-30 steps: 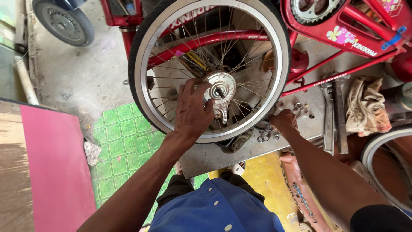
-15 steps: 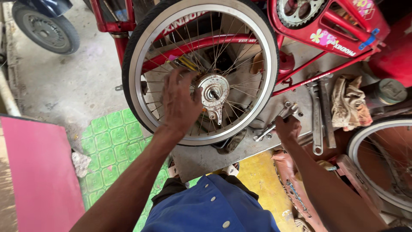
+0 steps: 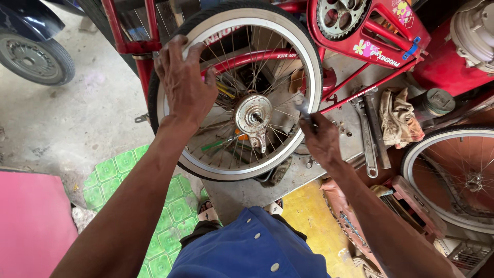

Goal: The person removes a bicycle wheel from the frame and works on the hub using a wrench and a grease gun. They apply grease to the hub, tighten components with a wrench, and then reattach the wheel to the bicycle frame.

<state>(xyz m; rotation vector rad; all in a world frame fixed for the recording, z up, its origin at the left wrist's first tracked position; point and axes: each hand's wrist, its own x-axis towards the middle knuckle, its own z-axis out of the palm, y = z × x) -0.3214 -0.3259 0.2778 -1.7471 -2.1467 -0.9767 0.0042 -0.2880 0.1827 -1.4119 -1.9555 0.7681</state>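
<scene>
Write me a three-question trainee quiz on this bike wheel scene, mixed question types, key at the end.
1. True or false: the left hand rests on the rim and tyre of the spoked wheel.
2. Multiple choice: where is the right hand?
A. on the chainring
B. at the right side of the wheel rim, pinching a small metal part
C. flat on the green tiled mat
3. Fill in the blank: the long wrenches lie on the bench beside a crumpled ____.

Key:
1. True.
2. B.
3. Rag.
</scene>
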